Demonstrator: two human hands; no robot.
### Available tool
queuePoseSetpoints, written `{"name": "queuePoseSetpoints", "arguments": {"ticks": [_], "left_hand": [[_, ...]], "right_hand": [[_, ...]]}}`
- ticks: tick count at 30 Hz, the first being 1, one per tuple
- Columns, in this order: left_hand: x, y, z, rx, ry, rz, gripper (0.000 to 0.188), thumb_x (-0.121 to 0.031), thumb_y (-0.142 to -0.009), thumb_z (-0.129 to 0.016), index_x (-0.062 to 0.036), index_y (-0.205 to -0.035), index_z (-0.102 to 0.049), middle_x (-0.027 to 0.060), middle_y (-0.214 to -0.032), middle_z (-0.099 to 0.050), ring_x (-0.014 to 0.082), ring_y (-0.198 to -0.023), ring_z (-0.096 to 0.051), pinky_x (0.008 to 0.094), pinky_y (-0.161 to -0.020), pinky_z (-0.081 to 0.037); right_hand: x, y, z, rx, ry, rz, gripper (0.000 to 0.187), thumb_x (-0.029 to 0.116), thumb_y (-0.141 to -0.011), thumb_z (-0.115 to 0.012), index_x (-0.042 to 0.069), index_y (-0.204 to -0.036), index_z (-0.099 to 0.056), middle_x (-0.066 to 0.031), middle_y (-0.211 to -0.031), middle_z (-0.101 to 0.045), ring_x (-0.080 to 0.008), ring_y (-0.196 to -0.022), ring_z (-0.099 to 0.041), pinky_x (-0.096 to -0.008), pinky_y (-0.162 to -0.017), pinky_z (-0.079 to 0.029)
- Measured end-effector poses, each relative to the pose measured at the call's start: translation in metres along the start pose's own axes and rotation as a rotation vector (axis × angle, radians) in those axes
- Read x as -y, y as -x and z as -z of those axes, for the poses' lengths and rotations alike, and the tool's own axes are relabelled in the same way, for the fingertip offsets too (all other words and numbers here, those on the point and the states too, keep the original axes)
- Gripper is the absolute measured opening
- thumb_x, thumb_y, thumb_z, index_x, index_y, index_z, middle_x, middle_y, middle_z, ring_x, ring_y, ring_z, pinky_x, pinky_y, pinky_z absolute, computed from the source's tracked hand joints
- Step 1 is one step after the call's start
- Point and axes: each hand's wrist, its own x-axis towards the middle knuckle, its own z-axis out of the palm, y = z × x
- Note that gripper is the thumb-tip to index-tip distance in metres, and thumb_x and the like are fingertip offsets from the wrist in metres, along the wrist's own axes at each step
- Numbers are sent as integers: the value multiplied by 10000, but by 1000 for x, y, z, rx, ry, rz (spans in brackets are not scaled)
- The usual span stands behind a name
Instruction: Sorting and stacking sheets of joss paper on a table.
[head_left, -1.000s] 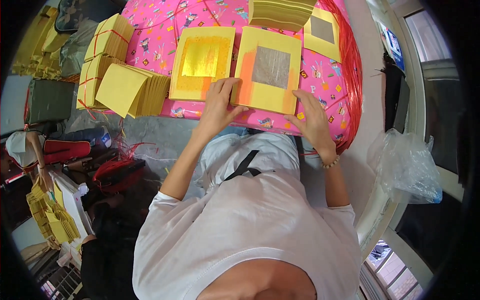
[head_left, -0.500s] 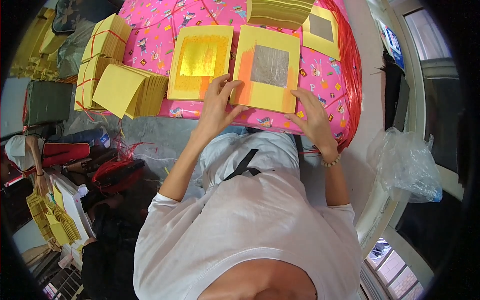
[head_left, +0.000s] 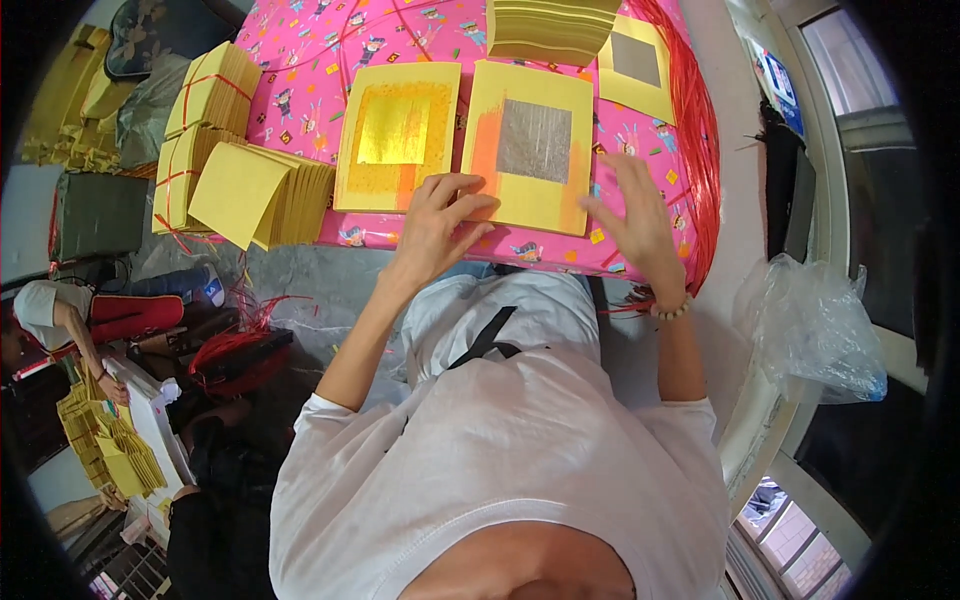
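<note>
Two stacks of yellow paper lie side by side on the pink table cover in front of me. The left paper stack (head_left: 350, 185) carries a shiny gold square with an orange border. On the right paper stack (head_left: 530, 205) is a silver-grey square with orange streaks at its sides. My left hand (head_left: 435, 222) is open, its fingertips at the lower left corner of the right stack and its thumb apart. Beside that stack's right edge, my right hand (head_left: 642, 225) is open with spread fingers and holds nothing.
Folded yellow paper bundles (head_left: 210, 100), tied with red string, stand at the left. Farther back are a thick yellow paper stack (head_left: 550, 35) and a silver-squared sheet (head_left: 635, 95). Red strands (head_left: 695, 130) hang along the table's right edge. Another person's arm (head_left: 80, 340) is at far left.
My right hand has moved right, away from the right stack's lower edge, and its fingers have spread. My left hand stays near the same corner. The view has shifted slightly.
</note>
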Motion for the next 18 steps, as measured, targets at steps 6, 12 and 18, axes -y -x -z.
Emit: {"name": "queuePoseSetpoints", "arguments": {"ticks": [6, 12, 18], "left_hand": [[-1, -3, -2, -47, -36, -64, 313, -150, -716, -734, -109, -1011, -639, 70, -1125, -569, 284, -1038, -504, 399, -880, -433], [2, -3, -6, -38, -31, -45, 307, -148, -719, -733, -103, -1007, -638, 68, -1096, -580, 278, -1023, -511, 392, -874, -439], [4, -1, -6, -40, -31, -38, 300, -134, -719, -730, -94, -1002, -639, 73, -1075, -590, 281, -1001, -523, 383, -855, -454]], "right_hand": [[-38, -80, -25, -173, 150, 199, 435, 264, -890, -586, 3, -1224, -486, -187, -1187, -528, -352, -1116, -501, -414, -941, -414], [-63, -149, -64, -78, 273, 203, 428, 344, -919, -510, 70, -1248, -498, -161, -1198, -542, -325, -1132, -505, -485, -956, -381], [-62, -161, -76, 131, 257, 73, 370, 343, -922, -502, 116, -1214, -518, -128, -1159, -556, -314, -1115, -524, -533, -965, -357]]}}
